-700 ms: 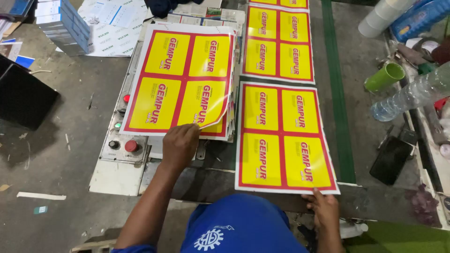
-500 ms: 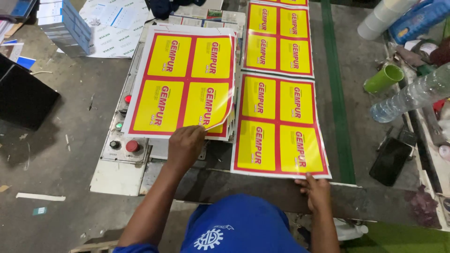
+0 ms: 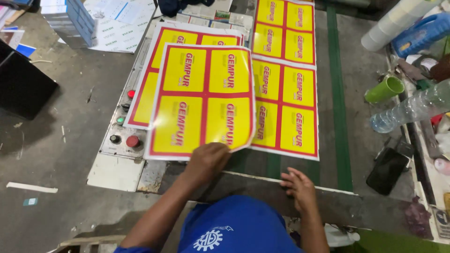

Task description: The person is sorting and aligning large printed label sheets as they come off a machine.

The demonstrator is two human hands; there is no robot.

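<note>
Yellow-and-red printed sheet pinched at its near edge by left hand; right hand rests open, empty.

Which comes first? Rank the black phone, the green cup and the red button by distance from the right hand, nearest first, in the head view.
From the right hand:
1. Black phone, lying to its right.
2. Green cup, farther up on the right, on its side.
3. Red button, far to its left on the control panel.

Bare belt strip free; green cup, bottle, phone crowd right.
</note>
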